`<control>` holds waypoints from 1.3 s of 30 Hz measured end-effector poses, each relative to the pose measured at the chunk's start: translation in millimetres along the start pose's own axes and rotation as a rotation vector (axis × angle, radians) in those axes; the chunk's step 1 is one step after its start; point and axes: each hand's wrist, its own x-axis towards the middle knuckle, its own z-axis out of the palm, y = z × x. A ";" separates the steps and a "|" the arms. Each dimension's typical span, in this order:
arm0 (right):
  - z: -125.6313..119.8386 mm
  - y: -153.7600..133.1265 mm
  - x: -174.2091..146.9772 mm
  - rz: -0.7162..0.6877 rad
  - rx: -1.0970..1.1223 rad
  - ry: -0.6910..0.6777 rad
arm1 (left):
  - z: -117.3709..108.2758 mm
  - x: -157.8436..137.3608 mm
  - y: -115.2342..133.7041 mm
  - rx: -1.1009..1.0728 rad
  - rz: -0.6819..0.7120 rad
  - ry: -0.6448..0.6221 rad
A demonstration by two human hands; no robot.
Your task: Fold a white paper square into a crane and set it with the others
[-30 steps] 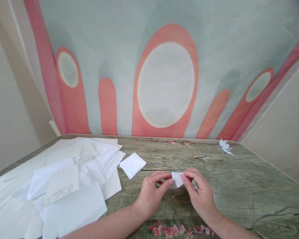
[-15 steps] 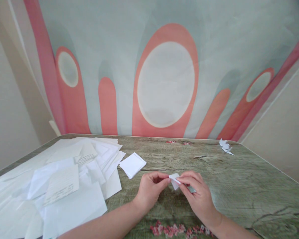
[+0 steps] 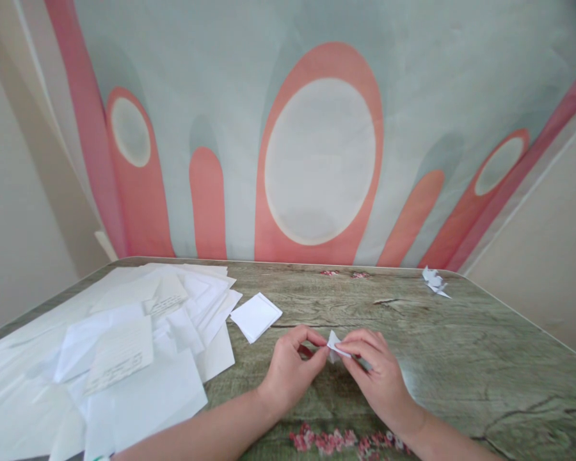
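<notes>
The left hand (image 3: 292, 365) and right hand (image 3: 384, 371) are pinching opposite sides of a small folded paper (image 3: 334, 342) above the table (image 3: 470, 358), seemingly steadying it; loose sheets (image 3: 148, 400) are lying leftward, apparently within reach.

We see the inside of a room with a table (image 3: 465, 358) for paper handwork; whether it belongs to a home or to a classroom, we cannot tell. Loose white papers (image 3: 148, 410) cover the left part of the wood-patterned top, which also carries printed pink blossoms (image 3: 329, 440). Behind it we notice a grey-green backdrop (image 3: 237, 70) with coral, rounded shapes, and plain pale walls (image 3: 14, 218) at both sides.
</notes>
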 end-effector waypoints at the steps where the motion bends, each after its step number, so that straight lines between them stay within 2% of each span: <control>1: -0.1 -1.1 0.2 0.001 0.000 -0.003 | -0.1 -0.6 -0.2 0.020 0.027 0.000; 9: 1.0 -7.0 0.1 -0.010 0.012 -0.007 | -0.6 -3.4 -0.3 0.150 0.139 -0.021; 28: 4.2 -2.7 -1.5 -0.047 0.058 0.019 | -3.6 -2.0 -3.6 0.305 0.213 0.002; 39: 5.8 -1.5 -2.8 0.004 0.123 -0.010 | -5.0 0.5 -4.5 0.330 0.276 0.022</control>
